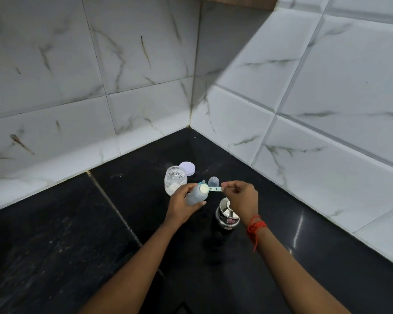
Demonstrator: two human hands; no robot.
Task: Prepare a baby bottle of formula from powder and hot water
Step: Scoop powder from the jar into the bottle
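Observation:
My left hand (pixel 182 206) grips a clear baby bottle (pixel 195 196), tilted with its open mouth toward the right. My right hand (pixel 242 197) pinches the handle of a pale green scoop (pixel 213 189); its bowl, heaped with white powder, sits right at the bottle's mouth. An open glass jar (pixel 175 180) with white powder in its bottom stands just behind my left hand. Its white lid (pixel 187 168) lies behind it. A clear bottle cap (pixel 213 181) and the blue nipple ring (pixel 202 183) rest on the counter behind the scoop.
A steel flask (pixel 227 216) with a shiny lid stands under my right wrist. The black stone counter (pixel 55 245) meets white marble-tiled walls (pixel 304 132) in a corner behind the jar. A red thread is tied around my right wrist.

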